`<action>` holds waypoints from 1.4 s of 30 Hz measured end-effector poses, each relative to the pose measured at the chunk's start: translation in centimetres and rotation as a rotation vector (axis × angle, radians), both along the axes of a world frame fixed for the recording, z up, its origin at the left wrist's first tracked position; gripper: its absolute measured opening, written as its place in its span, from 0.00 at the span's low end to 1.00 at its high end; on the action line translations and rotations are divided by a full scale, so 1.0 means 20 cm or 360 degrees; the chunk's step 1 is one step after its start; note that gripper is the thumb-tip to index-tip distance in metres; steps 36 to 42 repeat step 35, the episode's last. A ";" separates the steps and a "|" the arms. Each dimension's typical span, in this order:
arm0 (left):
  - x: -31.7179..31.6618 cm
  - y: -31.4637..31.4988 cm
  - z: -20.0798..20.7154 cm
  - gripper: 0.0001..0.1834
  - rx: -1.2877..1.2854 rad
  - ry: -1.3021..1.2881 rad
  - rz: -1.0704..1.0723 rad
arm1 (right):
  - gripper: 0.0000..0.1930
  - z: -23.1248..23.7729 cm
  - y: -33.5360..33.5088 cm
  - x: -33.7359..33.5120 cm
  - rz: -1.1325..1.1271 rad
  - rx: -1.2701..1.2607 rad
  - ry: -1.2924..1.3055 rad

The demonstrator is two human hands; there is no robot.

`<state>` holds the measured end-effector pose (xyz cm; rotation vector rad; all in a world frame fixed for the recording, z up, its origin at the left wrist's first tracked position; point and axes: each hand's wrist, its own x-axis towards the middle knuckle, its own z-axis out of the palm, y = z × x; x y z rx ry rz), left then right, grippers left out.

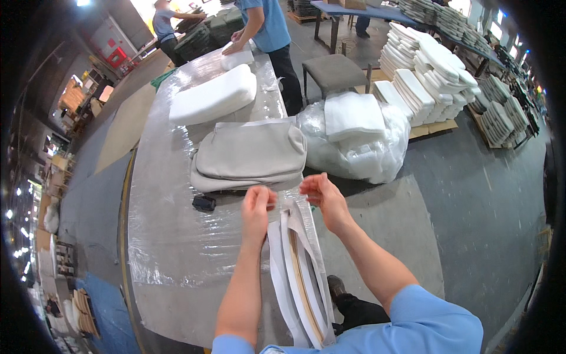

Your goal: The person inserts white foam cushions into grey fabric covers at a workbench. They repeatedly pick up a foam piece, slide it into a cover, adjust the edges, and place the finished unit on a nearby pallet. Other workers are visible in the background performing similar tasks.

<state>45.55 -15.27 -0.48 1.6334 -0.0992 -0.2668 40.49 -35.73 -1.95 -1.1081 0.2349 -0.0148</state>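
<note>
My left hand (258,202) is raised over the table's right side, its fingers curled together. Across from it, my right hand (322,190) has its fingers bent in a pinch just beyond the table edge. Whatever either one grips is too small to make out. Below and between them lies a long grey fabric piece (284,251) with a tan lengthwise band (302,283), running along the edge toward my body. Just past my hands rest stacked grey cushion covers (250,153). A small black object (204,203) sits left of my left hand.
Plastic film covers the table (171,236). Farther up lies a white foam pad (215,94); a co-worker (268,29) handles another white piece there. A plastic-wrapped bundle (354,150), a grey stool (336,72) and stacked white pads (427,71) stand to the right.
</note>
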 end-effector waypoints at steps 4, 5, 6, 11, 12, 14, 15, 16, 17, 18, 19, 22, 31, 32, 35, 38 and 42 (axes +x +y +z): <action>0.16 -0.18 0.05 0.41 0.0052 0.0584 -0.0110 | 0.37 -0.25 0.10 0.20 -0.0090 0.0193 0.0553; 0.16 -0.24 0.03 0.44 0.0087 0.0592 -0.0194 | 0.39 -0.30 0.12 0.21 -0.0095 0.0176 0.0644; 0.14 -0.31 -0.01 0.48 0.0121 0.0599 -0.0288 | 0.41 -0.34 0.13 0.23 -0.0138 0.0296 0.0634; 0.16 -0.21 -0.28 0.53 -0.0215 0.0527 -0.0319 | 0.46 -0.22 0.29 0.26 -0.0148 0.0333 0.0636; 0.15 -0.25 -0.29 0.51 -0.0245 0.0503 -0.0322 | 0.46 -0.22 0.27 0.26 -0.0188 0.0320 0.0620; 0.13 -0.27 -0.33 0.48 -0.0298 0.0450 -0.0293 | 0.47 -0.20 0.26 0.27 -0.0238 0.0203 0.0556; 0.13 -0.26 -0.35 0.48 -0.0307 0.0429 -0.0305 | 0.47 -0.18 0.27 0.27 -0.0247 0.0100 0.0509; 0.15 -0.24 -0.37 0.48 -0.0315 0.0410 -0.0313 | 0.47 -0.17 0.27 0.27 -0.0253 -0.0003 0.0462; 0.15 -0.24 -0.38 0.48 -0.0330 0.0392 -0.0334 | 0.47 -0.18 0.27 0.27 -0.0273 -0.0042 0.0409; 0.15 -0.26 -0.40 0.47 -0.0395 0.0402 -0.0318 | 0.47 -0.18 0.26 0.27 -0.0290 -0.0080 0.0357; 0.14 -0.27 -0.42 0.45 -0.0460 0.0412 -0.0299 | 0.47 -0.19 0.26 0.27 -0.0305 -0.0118 0.0305; 0.14 -0.26 -0.45 0.41 -0.0681 0.0397 -0.0366 | 0.43 -0.21 0.26 0.27 -0.0298 -0.0418 -0.0081; 0.08 -0.28 -0.31 0.39 -0.0544 0.0742 -0.0239 | 0.27 -0.07 0.20 0.24 -0.0075 -0.0998 -0.0237; 0.06 -0.28 -0.27 0.39 -0.0516 0.0814 -0.0234 | 0.25 -0.09 0.21 0.23 -0.0064 -0.0745 -0.0237; 0.10 -0.21 -0.38 0.42 -0.0441 0.0577 -0.0001 | 0.21 -0.12 0.27 0.23 0.0003 -0.0221 -0.0255; 0.10 -0.21 -0.38 0.42 -0.0441 0.0577 -0.0001 | 0.21 -0.12 0.27 0.23 0.0003 -0.0221 -0.0255; 0.10 -0.21 -0.38 0.42 -0.0441 0.0577 -0.0001 | 0.21 -0.12 0.27 0.23 0.0003 -0.0221 -0.0255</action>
